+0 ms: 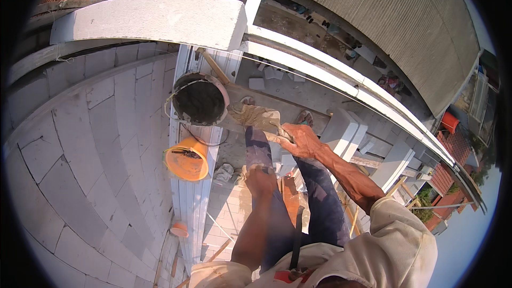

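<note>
My right hand is closed around the handle of a trowel. The trowel's wide blade is smeared with mortar and points left, just right of a bucket that holds wet grey mortar. Over my left knee lies my left hand; its fingers are bent down and mostly hidden, so I cannot tell how they are set. Below the mortar bucket, an orange-yellow bucket tilts on its side with dark bits inside.
A long white block sits on the wall ahead, with a taut string along it. Pale block walling curves down at the left. White rails run right, a long drop beyond them. Cut blocks stand near my right foot.
</note>
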The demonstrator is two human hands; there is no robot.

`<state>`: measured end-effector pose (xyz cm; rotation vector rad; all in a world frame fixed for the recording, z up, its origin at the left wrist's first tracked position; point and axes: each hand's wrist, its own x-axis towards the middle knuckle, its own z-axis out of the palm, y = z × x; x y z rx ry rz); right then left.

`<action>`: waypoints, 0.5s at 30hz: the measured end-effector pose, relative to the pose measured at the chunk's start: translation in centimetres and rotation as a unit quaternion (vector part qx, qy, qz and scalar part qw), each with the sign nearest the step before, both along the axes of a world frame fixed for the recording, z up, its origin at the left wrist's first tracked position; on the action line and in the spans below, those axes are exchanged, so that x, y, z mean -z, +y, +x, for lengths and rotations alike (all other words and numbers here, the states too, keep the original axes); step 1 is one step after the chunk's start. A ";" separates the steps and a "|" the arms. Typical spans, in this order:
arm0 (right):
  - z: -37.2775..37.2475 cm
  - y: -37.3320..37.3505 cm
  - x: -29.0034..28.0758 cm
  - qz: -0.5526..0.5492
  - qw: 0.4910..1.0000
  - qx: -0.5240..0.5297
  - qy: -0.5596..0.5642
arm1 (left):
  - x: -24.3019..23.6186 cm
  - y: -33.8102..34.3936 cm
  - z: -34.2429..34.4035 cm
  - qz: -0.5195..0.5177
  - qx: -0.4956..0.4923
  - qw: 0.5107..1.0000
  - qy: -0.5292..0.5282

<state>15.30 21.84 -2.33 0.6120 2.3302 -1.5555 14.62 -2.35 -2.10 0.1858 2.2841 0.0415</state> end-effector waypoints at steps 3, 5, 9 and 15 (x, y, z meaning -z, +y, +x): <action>0.9 2.1 -4.2 0.059 0.996 0.053 0.047 | 0.1 -0.3 0.1 0.026 0.007 0.999 0.018; 0.2 3.3 -6.3 0.103 0.989 0.082 0.063 | 0.3 -0.2 0.2 0.009 0.015 1.000 0.014; -3.3 4.9 -7.5 0.200 0.967 0.148 0.062 | -0.3 0.8 -0.3 0.001 0.003 1.000 0.004; -6.7 6.9 -6.4 0.314 0.942 0.121 0.012 | 0.3 0.6 -0.1 -0.010 -0.002 1.000 0.003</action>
